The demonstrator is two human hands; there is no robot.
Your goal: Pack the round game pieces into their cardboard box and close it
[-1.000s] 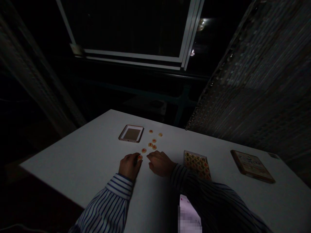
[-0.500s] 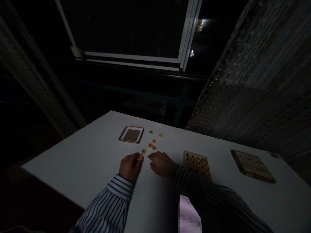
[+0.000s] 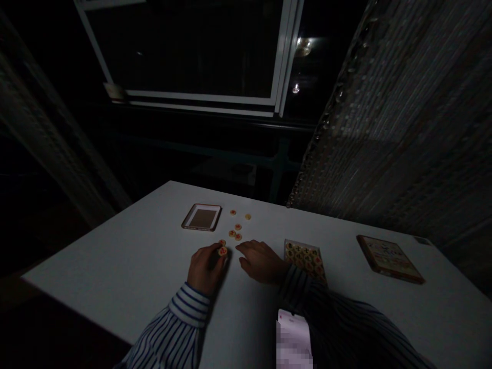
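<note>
My left hand (image 3: 205, 267) rests on the white table (image 3: 126, 266) with its fingers curled round a small round wooden game piece (image 3: 223, 251) marked in red. Close to its right lies my right hand (image 3: 259, 260), fingers bent and pointing left, nothing visible in it. Several more round pieces (image 3: 235, 233) lie scattered just beyond both hands. An empty shallow tray (image 3: 202, 217) with a brown rim sits farther back on the left. A box of pieces (image 3: 305, 259) lies right of my right wrist.
A flat brown box lid (image 3: 389, 258) lies at the right of the table. A pale card (image 3: 294, 338) hangs near my chest. Behind the table are a dark window with a white frame (image 3: 282, 77) and a beaded curtain (image 3: 403, 128). The room is dim.
The left hand has lifted the piece slightly, so its face shows more. The view shifted a little, and both hands stay in much the same place.
</note>
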